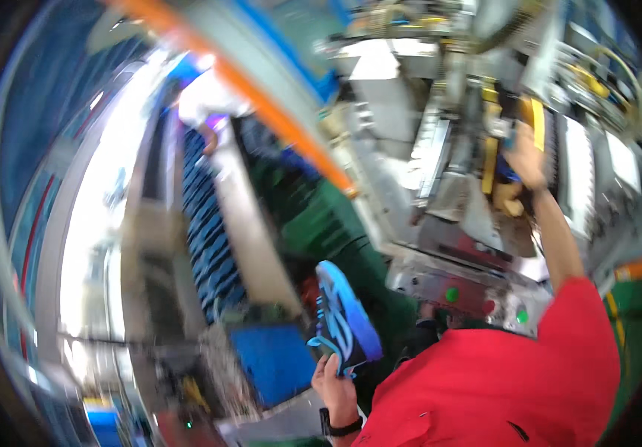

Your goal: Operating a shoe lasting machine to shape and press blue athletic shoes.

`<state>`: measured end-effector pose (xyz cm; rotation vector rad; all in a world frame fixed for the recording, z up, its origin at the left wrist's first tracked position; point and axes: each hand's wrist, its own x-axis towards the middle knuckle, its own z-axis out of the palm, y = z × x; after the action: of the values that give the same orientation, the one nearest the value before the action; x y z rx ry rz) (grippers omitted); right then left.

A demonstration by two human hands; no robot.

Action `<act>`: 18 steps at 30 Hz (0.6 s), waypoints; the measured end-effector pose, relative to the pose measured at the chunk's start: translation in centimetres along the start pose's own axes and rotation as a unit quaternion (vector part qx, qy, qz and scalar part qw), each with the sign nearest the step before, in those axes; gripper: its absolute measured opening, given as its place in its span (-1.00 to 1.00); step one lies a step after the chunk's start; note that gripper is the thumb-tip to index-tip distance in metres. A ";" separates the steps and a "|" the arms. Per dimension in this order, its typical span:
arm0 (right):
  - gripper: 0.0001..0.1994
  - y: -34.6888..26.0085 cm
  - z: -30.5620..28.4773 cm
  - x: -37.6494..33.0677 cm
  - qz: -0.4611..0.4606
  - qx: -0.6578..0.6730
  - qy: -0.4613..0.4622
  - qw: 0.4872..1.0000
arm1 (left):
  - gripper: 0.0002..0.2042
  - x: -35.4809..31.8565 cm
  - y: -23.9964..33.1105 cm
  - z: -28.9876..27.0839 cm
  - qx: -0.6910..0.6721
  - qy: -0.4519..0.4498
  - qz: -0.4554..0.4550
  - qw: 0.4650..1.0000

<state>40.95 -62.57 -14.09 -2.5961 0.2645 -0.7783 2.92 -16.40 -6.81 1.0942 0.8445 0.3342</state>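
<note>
Head view: left hand [337, 391] pinches a blue-purple shoe [347, 313] by its light-blue strap, fingers closed, above the green floor [328, 212]. Right hand [526, 158] is at the grey machine [380, 93], blurred; can't tell its grip. Button panel [470, 296] below; person in white [209, 100] far left, near orange rail [261, 97].

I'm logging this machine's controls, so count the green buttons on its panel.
2. One green button sits toward the left of the panel; the second green button is farther right, past a red button. The red shirt may hide more.
</note>
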 end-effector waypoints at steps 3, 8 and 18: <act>-0.80 -6.6 -3.9 -10.5 -0.104 0.165 -0.075 0.978 | -0.61 -2.3 -3.3 -2.5 -0.002 0.077 -0.011 0.997; -0.93 -11.4 1.7 -28.1 -0.221 0.219 -0.224 0.923 | -0.65 -4.3 -6.9 -5.9 -0.051 0.040 -0.054 0.996; -0.85 -7.3 11.4 -31.8 -0.256 0.191 -0.277 0.906 | -0.78 -10.5 -11.4 -17.7 -0.222 0.266 -0.072 0.935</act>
<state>21.53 -42.91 -34.90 -2.3840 -0.6915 -0.1739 -18.86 -16.65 -15.82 0.5140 1.2475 0.6798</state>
